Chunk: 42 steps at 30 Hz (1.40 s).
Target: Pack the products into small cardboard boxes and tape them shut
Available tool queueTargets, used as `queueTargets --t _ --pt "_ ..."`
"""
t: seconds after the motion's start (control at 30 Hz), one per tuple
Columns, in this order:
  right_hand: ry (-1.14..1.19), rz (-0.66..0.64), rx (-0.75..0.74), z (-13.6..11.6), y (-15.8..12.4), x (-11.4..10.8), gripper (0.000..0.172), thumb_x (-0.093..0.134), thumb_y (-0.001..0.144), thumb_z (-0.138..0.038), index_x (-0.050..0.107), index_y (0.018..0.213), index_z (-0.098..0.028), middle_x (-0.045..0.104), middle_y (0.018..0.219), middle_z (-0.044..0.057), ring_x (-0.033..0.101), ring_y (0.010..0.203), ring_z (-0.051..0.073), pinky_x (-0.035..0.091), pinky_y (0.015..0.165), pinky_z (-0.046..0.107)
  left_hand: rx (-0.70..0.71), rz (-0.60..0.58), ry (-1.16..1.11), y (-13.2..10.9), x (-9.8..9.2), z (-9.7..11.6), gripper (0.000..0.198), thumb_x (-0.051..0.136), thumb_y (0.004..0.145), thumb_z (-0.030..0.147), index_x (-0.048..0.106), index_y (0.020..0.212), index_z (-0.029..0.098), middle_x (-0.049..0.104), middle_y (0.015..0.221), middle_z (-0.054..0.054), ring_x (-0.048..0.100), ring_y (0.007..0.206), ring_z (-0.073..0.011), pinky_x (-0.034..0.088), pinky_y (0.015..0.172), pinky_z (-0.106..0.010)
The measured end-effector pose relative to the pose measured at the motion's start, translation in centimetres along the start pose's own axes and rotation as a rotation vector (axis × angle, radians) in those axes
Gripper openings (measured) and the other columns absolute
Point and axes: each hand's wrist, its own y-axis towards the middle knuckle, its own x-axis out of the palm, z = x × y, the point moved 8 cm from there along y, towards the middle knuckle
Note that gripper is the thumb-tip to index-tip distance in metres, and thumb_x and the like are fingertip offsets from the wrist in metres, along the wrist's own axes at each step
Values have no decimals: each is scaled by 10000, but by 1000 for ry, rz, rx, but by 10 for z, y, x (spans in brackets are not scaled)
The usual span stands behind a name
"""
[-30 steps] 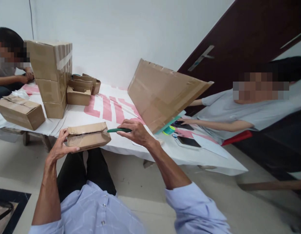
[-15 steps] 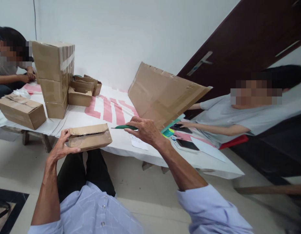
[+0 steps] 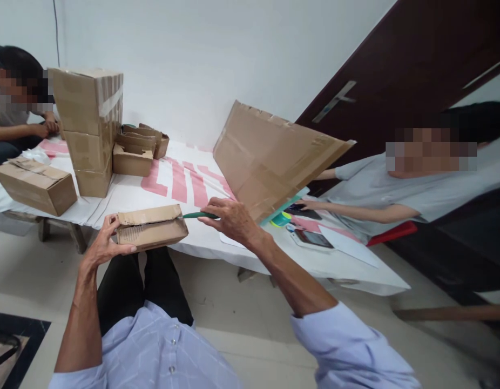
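A small cardboard box [image 3: 153, 229] with a dark slit along its upper face is gripped at its left end by my left hand [image 3: 105, 243], thumb below and fingers above. My right hand [image 3: 229, 217] is closed round a green pointed tool [image 3: 200, 215]. The tool's tip meets the box's right end, near the end of the slit. Below the box are my legs, and the edge of the cloth-covered table [image 3: 221, 254] runs just behind it.
Tall stacked boxes [image 3: 83, 129], open small boxes [image 3: 134, 154] and a closed box [image 3: 37, 183] stand left. A large cardboard sheet [image 3: 274, 156] leans at centre right, near green tape [image 3: 281, 219] and a phone [image 3: 313, 238]. People sit at both sides.
My right hand has moved left with the green tool, whose tip has gone from beside the box to its right end. The box has shifted very slightly right.
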Motion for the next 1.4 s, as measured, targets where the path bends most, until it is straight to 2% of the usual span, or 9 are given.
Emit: queueTargets --t 0.23,0.5,0.63,0.8,0.93,1.07,1.17,1.27,1.4 --pt "142 96 27 10 -11 -30 289 609 1050 -440 823 1058 -248 763 1030 89 716 872 218 552 785 342 18 -1 -15 -1 1 -2 1081 902 704 631 416 1627 349 470 1415 -87 477 1372 -327 452 1184 -500" --pt "463 351 38 -6 -2 -14 244 656 1011 -438 787 1035 -233 736 953 70 690 858 210 577 822 358 18 -8 -26 -5 1 3 1065 890 724 637 416 1631 343 461 1434 -97 453 1401 -342 449 1183 -511" --pt "478 519 335 41 -18 33 266 585 1021 -425 742 1093 -223 710 982 64 664 920 221 554 859 364 28 3 -36 -4 2 3 1079 902 713 619 401 1632 359 440 1486 -96 434 1440 -350 457 1185 -524" --pt "428 338 663 66 -37 138 319 498 959 -393 712 1044 -172 694 995 105 639 945 247 551 881 395 9 13 -47 -3 4 2 1150 913 696 593 336 1661 347 407 1559 -116 425 1474 -383 497 1154 -539" --pt "436 315 688 65 -36 170 345 485 959 -416 712 994 -158 682 915 99 623 902 245 560 845 387 -10 19 -56 -1 4 0 1178 911 699 581 303 1673 317 372 1608 -139 395 1513 -400 476 1179 -554" --pt "458 377 624 63 -18 143 397 418 1023 -386 722 1118 -149 702 1091 156 629 1078 282 552 957 446 -20 26 -28 2 3 1 1162 901 711 582 309 1676 316 394 1615 -136 375 1536 -414 460 1199 -566" --pt "514 429 336 28 5 98 381 417 1067 -344 727 1231 -194 700 1236 148 616 1195 282 516 1057 469 -26 25 -15 5 3 1 1172 904 706 589 311 1678 315 393 1625 -131 367 1547 -416 430 1229 -574" --pt "480 280 -1 -29 24 70 328 472 1080 -311 744 1238 -219 718 1271 119 610 1230 265 473 1104 459 -28 19 -13 6 4 1 1220 914 682 612 294 1686 300 374 1634 -137 348 1562 -415 371 1270 -579" --pt "332 86 -170 -71 32 66 264 616 1039 -305 726 1251 -193 731 1245 130 609 1223 280 471 1033 445 -27 12 -3 6 5 0 1304 929 632 648 264 1698 299 379 1623 -137 330 1572 -419 305 1300 -594"
